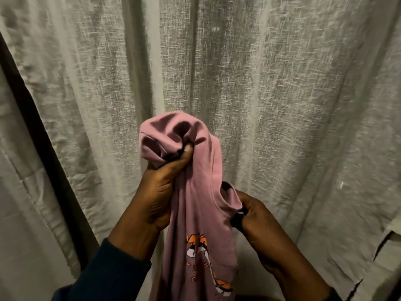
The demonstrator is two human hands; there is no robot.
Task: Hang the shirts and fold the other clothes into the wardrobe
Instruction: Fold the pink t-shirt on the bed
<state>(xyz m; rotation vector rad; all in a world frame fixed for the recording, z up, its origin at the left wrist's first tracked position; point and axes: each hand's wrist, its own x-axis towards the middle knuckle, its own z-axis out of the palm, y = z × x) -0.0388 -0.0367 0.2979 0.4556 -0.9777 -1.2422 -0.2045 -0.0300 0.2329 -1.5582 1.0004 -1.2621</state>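
Note:
A pink shirt (201,177) with an orange and white print low on its front hangs in front of me, bunched at the top. My left hand (160,187) grips the gathered upper part, thumb pressed into the folds. Lower and to the right, my right hand (258,218) pinches another edge of the same shirt; something small and dark shows between its fingers, and I cannot tell what it is. No hanger is visible.
A pale woven curtain (282,94) in long vertical folds fills the whole background close behind the shirt. A dark vertical gap or frame (41,135) runs down the left side. A loose curtain edge (388,233) hangs at the lower right.

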